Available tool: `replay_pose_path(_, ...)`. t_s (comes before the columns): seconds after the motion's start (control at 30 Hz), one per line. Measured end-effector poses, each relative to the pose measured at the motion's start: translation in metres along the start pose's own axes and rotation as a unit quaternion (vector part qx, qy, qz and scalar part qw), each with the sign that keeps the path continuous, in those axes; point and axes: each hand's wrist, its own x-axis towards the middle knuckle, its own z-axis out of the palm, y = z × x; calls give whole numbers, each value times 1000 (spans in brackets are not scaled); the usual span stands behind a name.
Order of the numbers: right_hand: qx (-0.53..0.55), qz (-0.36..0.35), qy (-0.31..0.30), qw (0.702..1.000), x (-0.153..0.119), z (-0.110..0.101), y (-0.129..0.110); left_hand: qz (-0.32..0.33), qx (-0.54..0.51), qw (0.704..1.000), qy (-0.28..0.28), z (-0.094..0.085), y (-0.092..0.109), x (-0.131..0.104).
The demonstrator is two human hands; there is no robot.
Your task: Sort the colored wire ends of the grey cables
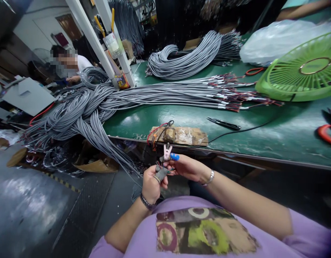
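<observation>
My left hand [151, 184], with grey covers on its thumb and a fingertip, is closed around the end of a grey cable. Thin coloured wires [171, 171] fan out from that grip. Close beside it, the fingers of my right hand [191, 168] pinch at these wires; one fingertip wears a blue cover [174, 156]. Just above both hands, a pale pink clip [167, 152] sits at the front of a worn wooden block [181, 135] on the bench edge. A red and a black lead run over the block. My fingers partly hide the wire ends.
Long grey cables [160, 94] with stripped ends lie across the green bench [144, 120], some drooping over its front edge. Black snips [224, 123], a green fan [302, 68], orange-handled scissors [328, 134] and a coiled cable bundle [187, 59] are around. Another person [81, 64] sits at far left.
</observation>
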Motion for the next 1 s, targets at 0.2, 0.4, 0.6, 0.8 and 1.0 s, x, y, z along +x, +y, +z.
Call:
replay_pose_path(0.2,-116,-34,41,992,-7,10,3,-7,49,999,-17,-1,-5,1)
replay_pose_path(0.4,-172,-59,39,983,-11,6,1,0,15,1000,2,-4,0,1)
replay_pose_path(0.6,-15,-30,55,998,4,-12,-6,-29,-17,999,-4,-7,12,7)
replay_pose_path(0.8,9,-75,41,996,23,-2,-10,-43,-37,998,-25,5,18,15)
replay_pose_path(1.0,62,-100,75,990,28,9,-4,-54,-28,998,-23,12,16,19)
